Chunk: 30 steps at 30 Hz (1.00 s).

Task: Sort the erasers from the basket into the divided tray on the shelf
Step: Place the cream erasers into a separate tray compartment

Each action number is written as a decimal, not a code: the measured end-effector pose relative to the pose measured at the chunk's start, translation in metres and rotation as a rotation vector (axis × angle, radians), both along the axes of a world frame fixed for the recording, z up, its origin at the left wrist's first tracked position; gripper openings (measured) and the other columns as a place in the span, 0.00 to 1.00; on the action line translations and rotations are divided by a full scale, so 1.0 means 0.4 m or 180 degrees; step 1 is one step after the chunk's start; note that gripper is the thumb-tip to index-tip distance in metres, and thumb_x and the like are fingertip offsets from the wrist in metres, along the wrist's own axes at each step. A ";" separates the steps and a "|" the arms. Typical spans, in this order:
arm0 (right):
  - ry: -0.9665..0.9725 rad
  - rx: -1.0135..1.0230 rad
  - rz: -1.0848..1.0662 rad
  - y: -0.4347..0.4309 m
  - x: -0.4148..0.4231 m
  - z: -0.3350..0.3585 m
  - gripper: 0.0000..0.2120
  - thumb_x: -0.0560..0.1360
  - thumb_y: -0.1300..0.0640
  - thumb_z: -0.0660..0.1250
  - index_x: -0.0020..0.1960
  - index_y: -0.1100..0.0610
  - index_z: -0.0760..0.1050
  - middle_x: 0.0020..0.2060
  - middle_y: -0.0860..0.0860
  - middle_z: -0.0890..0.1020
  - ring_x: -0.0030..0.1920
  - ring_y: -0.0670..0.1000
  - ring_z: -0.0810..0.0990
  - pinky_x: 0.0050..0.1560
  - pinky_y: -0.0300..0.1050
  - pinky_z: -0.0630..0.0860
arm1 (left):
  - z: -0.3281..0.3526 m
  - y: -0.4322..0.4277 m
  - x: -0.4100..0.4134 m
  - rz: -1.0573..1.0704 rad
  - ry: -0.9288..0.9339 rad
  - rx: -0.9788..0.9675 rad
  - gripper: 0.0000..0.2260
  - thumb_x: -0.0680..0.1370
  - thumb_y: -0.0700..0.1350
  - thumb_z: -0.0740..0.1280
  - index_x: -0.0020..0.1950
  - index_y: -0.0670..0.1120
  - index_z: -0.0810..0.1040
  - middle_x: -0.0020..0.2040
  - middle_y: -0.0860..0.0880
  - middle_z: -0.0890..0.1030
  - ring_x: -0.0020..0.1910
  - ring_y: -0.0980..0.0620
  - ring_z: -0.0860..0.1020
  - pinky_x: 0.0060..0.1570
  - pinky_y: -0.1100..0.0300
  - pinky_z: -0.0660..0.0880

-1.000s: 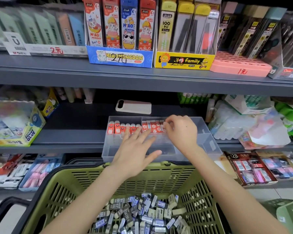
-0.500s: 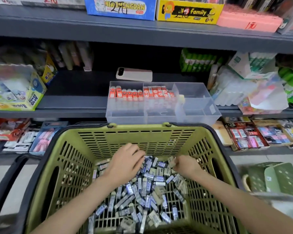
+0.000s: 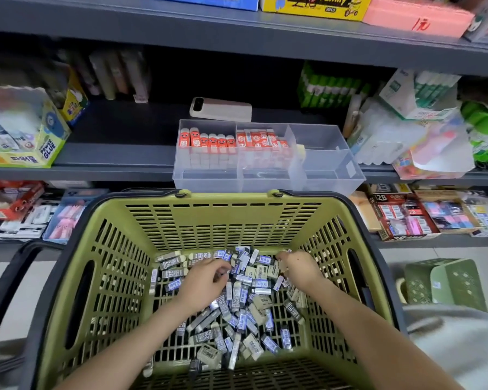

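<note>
Head view, the only one.

Landmark: the green basket point(image 3: 228, 197), which fills the lower half of the frame.

- Erasers point(image 3: 245, 313): a loose heap on the basket's slatted floor, thickest at the middle and far side. Grey, blue and cream paper sleeves, several marked 2B, lying at all angles and overlapping.
- Divided tray point(image 3: 321, 175): clear plastic, just beyond the basket's far rim and above it, at the front edge of the shelf point(image 3: 110, 153).
- Tray compartments: the one toward the basket's left holds a row of red-sleeved erasers point(image 3: 206, 140). The next holds a second red-sleeved kind point(image 3: 261, 139). Those toward the basket's right look almost bare. No grey or blue ones are in the tray yet.
- Left hand point(image 3: 206, 280): inside the basket, palm down, over the heap's left-centre. Fingers curled, tips among the erasers.
- Right hand point(image 3: 299, 267): inside the basket near its far right, fingers curled into the heap's edge.
- Whether either hand has pinched an eraser cannot be told, because the fingertips are hidden in the heap.
- A white phone-like slab point(image 3: 221, 109) lies on the shelf behind the tray.

Handling, as a judgement: the pieces are small, light, firm blocks. The paper sleeves are probably smooth, the bare ends grippier. It seems best to pinch one across its long sides between thumb and forefinger. The sleeve colour should be read before lifting, since neighbours overlap and may come up with it. Small pieces could slip through the floor slats.
</note>
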State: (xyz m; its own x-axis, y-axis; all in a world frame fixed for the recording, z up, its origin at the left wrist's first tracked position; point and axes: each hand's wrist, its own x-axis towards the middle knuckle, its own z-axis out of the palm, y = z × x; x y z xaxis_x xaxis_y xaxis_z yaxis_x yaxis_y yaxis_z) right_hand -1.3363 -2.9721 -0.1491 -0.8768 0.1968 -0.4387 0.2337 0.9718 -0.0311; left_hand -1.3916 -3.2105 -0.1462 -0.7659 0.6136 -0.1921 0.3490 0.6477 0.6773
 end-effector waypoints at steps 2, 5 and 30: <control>0.0199 -0.0244 -0.0134 0.001 0.005 0.007 0.25 0.73 0.73 0.58 0.67 0.56 0.71 0.52 0.56 0.81 0.51 0.53 0.80 0.51 0.45 0.78 | 0.012 0.005 0.005 0.0245 -0.0589 0.0225 0.09 0.78 0.41 0.65 0.58 0.48 0.77 0.52 0.52 0.79 0.51 0.55 0.77 0.56 0.61 0.74; 0.0806 -0.1286 -0.1023 -0.037 0.004 0.051 0.14 0.74 0.64 0.66 0.59 0.56 0.77 0.44 0.51 0.83 0.33 0.42 0.78 0.33 0.36 0.77 | 0.039 0.021 0.011 0.0961 -0.1889 0.0831 0.07 0.78 0.42 0.65 0.55 0.48 0.77 0.55 0.47 0.79 0.54 0.51 0.77 0.53 0.58 0.77; -0.0073 -0.0936 -0.1149 -0.049 -0.016 -0.029 0.27 0.72 0.49 0.71 0.68 0.56 0.69 0.61 0.54 0.77 0.57 0.54 0.78 0.54 0.45 0.76 | 0.012 -0.012 -0.024 0.2363 -0.4650 0.2032 0.07 0.70 0.42 0.69 0.43 0.39 0.83 0.36 0.43 0.81 0.30 0.50 0.77 0.22 0.62 0.72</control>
State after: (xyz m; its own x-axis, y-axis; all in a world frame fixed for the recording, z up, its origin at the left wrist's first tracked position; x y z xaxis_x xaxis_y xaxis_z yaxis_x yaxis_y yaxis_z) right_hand -1.3427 -2.9918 -0.1606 -0.7644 0.3521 -0.5401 0.5593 0.7788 -0.2839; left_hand -1.4011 -3.2154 -0.1414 -0.3290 0.4927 -0.8056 -0.9405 -0.0941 0.3266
